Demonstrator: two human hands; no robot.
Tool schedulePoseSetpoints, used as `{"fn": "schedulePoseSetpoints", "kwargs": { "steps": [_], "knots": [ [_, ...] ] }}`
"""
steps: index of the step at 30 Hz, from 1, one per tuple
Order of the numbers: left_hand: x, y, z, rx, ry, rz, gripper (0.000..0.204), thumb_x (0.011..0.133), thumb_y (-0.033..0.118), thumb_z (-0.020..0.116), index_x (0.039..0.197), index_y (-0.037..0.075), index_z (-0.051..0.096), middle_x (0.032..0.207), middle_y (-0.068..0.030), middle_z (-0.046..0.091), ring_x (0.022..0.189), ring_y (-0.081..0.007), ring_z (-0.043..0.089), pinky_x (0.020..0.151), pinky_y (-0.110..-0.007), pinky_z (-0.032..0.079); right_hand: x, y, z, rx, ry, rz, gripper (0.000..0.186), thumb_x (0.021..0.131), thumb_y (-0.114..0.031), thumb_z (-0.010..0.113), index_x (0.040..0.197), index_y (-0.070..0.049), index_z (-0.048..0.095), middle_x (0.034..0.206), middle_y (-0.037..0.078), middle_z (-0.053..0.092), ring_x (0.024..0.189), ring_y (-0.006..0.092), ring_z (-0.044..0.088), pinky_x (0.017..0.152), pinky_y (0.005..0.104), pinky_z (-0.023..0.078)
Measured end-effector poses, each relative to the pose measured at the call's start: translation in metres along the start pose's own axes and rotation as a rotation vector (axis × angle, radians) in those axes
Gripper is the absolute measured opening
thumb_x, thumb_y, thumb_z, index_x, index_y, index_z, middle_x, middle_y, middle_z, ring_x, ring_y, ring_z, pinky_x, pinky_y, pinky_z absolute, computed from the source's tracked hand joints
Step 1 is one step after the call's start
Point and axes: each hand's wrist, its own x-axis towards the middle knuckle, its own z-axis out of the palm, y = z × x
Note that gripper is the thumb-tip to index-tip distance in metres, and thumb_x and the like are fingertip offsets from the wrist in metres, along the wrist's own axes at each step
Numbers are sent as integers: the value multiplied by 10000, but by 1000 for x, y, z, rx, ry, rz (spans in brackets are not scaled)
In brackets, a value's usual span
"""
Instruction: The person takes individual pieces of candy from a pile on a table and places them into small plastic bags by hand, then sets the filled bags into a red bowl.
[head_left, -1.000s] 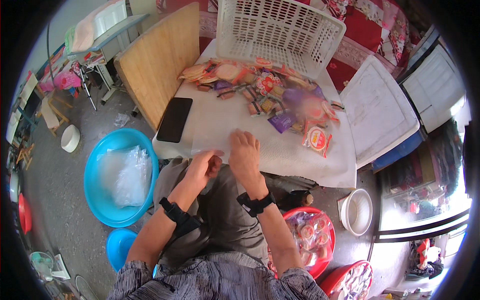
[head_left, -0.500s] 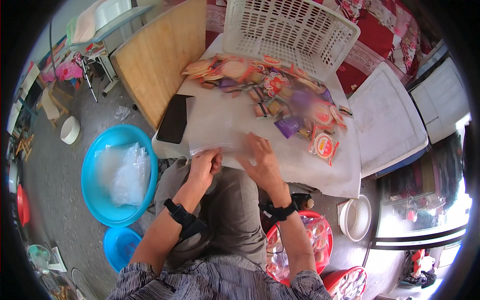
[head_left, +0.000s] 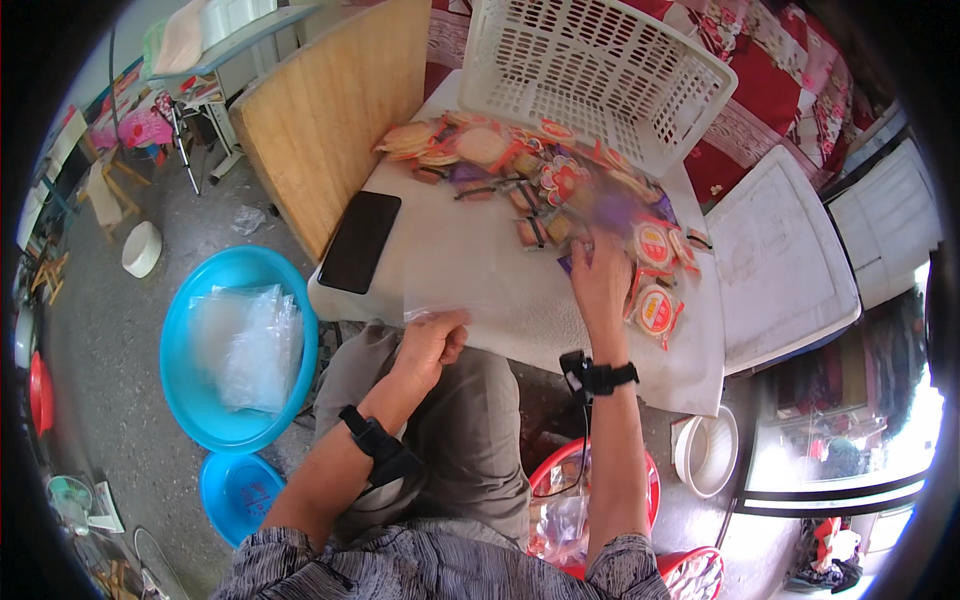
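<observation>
My left hand (head_left: pixel 432 343) is at the near edge of the white-covered table (head_left: pixel 470 260), pinching a thin clear plastic bag (head_left: pixel 440 306) that is hard to see against the cloth. My right hand (head_left: pixel 600 278) reaches forward to the pile of small colourful snack packets (head_left: pixel 545 180), with its fingers spread on a purple packet (head_left: pixel 572 262). Round orange-and-white packets (head_left: pixel 655 310) lie just right of that hand. Both wrists carry black bands.
A white slatted basket (head_left: pixel 600 70) stands at the table's far side and a black phone (head_left: pixel 360 240) lies at its left edge. A wooden board (head_left: pixel 330 120), a blue basin of clear bags (head_left: pixel 235 340), a red basin (head_left: pixel 640 480) and a white box (head_left: pixel 780 260) surround me.
My right hand has left the near edge of the table and stretched out to the right into the packet pile. The left hand has stayed at the edge with the bag.
</observation>
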Motion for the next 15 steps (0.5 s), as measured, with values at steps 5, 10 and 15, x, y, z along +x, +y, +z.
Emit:
{"fn": "schedulePoseSetpoints", "kwargs": {
  "steps": [5, 10, 15],
  "knots": [
    [0, -2, 1, 7, -48, 47, 127, 836, 132, 594, 777, 20, 591, 568, -19, 497, 430, -76, 370, 391, -211, 250, 23, 21, 36, -234, -106, 130, 160, 774, -137, 591, 882, -22, 562, 864, 182, 580, 765, 376, 581, 656, 461, 451],
    [2, -2, -2, 8, -37, 30, 124, 821, 133, 612, 764, 28, 581, 578, -15, 492, 454, -77, 381, 406, -213, 253, 15, 15, 32, 87, -55, 171, 129, 756, -117, 588, 825, -8, 585, 759, 192, 598, 727, 348, 603, 648, 415, 470],
    [-2, -1, -3, 51, -23, 37, 187, 799, 152, 636, 664, 52, 552, 574, -14, 486, 460, -80, 381, 410, -218, 260, -26, -32, -16, 604, -142, 446, 100, 778, -64, 621, 830, 20, 602, 727, 98, 623, 628, 162, 599, 582, 280, 509]
  ]
}}
